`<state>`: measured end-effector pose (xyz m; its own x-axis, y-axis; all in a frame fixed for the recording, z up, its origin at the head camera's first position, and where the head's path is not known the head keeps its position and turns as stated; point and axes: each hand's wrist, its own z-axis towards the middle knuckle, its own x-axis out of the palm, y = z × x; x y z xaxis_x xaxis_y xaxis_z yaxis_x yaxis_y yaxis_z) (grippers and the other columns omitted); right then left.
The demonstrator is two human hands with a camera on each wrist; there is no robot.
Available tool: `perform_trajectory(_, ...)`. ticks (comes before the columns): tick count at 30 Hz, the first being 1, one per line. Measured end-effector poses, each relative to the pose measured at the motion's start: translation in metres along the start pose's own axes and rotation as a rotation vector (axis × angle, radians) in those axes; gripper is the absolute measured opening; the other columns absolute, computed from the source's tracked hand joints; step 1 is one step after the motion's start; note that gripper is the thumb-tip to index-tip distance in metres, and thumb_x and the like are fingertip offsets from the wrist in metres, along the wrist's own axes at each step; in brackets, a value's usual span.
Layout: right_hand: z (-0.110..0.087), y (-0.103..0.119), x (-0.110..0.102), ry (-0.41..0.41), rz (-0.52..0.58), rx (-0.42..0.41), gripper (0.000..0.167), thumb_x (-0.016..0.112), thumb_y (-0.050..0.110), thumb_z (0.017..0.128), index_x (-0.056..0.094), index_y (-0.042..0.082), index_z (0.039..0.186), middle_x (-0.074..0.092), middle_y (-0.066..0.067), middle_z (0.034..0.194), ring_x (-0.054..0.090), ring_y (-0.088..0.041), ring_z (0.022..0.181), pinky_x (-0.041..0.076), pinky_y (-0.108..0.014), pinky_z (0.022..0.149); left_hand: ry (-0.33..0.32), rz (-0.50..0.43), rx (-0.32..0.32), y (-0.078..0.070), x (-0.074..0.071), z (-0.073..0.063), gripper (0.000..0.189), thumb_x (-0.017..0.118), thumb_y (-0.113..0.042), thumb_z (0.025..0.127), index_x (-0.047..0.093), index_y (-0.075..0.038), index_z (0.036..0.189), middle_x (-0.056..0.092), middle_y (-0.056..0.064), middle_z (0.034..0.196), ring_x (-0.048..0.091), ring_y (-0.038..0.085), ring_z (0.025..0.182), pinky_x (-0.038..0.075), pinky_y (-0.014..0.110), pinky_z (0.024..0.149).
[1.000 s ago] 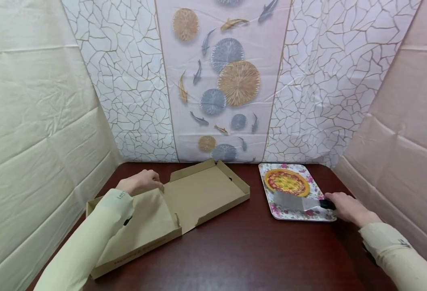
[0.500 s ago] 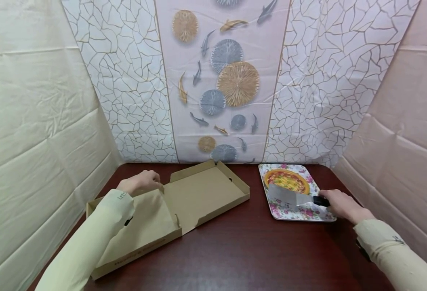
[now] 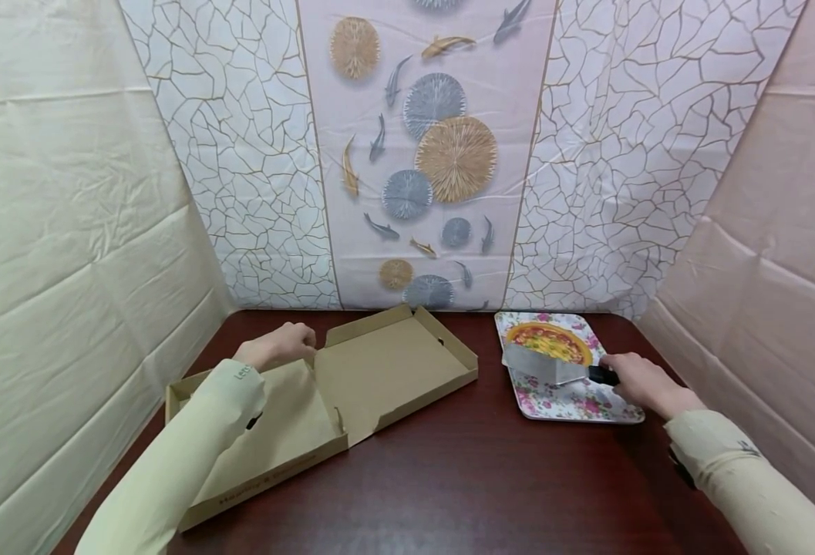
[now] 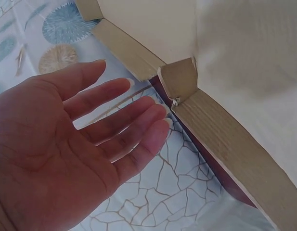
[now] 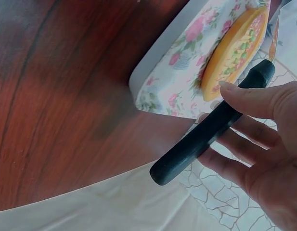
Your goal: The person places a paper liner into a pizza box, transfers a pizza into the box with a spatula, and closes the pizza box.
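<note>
Two bare hands over dark red-brown wood-grained table (image 3: 449, 486). Right hand (image 3: 646, 383) grips black handle of flat silver metal spatula (image 3: 542, 365), thumb on one side, fingers on other. Blade overlaps near edge of round yellow-crusted pizza (image 3: 549, 340) in head view; contact unclear. Pizza lies on white rectangular flower-patterned tray (image 3: 587, 410), right rear of table. Left hand (image 3: 278, 346) holds nothing, fingers loosely extended, beside unfolded brown cardboard box (image 3: 389, 366); cannot tell whether fingertips touch it.

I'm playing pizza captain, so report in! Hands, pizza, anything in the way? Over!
Left hand relaxed by open box. Right hand gripping spatula. Pizza on flowery tray. Spatula hiding its near edge from head camera.
</note>
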<state>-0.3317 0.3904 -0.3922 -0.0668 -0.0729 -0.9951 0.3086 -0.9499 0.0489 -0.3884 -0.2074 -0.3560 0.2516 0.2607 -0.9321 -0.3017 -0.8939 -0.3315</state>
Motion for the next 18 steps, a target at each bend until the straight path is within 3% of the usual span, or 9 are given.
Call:
perform_trajectory(11,0.010,0.011,-0.006,-0.018,0.003,-0.010,0.027,0.068,-0.003,0.071,0.066,0.001,0.098,0.067,-0.015,0.086,0.059,-0.025,0.074,0.043,-0.041,0.058,-0.060,0.026,0.072,-0.008,0.006,0.011,0.012,0.057,-0.015,0.093,0.063,-0.005,0.094,0.059,0.003,0.081,0.048,0.012,0.068,0.039,0.025,0.061)
perform_trajectory(18,0.018,0.016,-0.009,-0.029,-0.001,-0.018,0.023,0.070,-0.001,0.071,0.066,0.005,0.092,0.065,-0.011,0.081,0.055,-0.023,0.070,0.042,-0.040,0.057,-0.096,0.030,0.109,-0.012,0.011,0.018,0.012,0.057,-0.016,0.094,0.057,-0.004,0.090,0.051,0.003,0.076,0.046,0.013,0.066,0.037,0.025,0.059)
